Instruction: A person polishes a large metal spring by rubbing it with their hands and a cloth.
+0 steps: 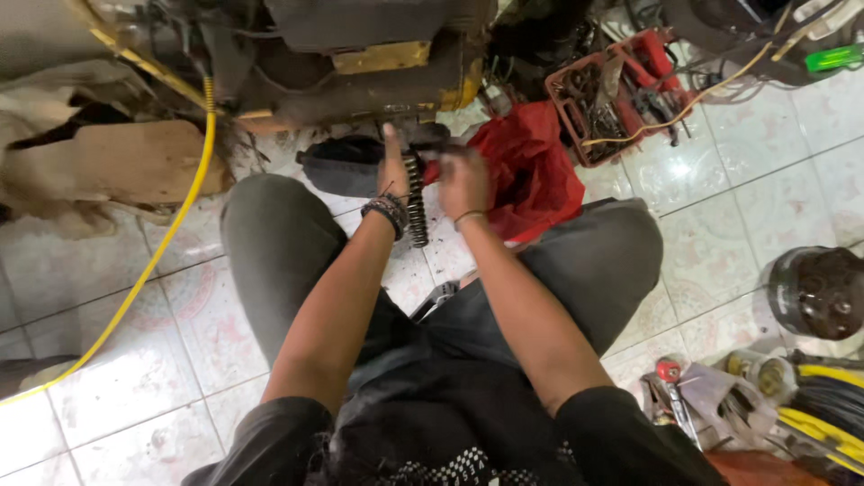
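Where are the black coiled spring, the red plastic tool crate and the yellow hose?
black coiled metal spring [417, 205], head view, middle coils
red plastic tool crate [570, 126], head view, left rim
yellow hose [153, 256], head view, mid-length

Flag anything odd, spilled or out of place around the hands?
Dark grit is scattered on the white floor tiles below the coil spring held between the left hand and right hand. A yellow hose trails loose across the floor. The red crate holds jumbled tools. No damage is visible.
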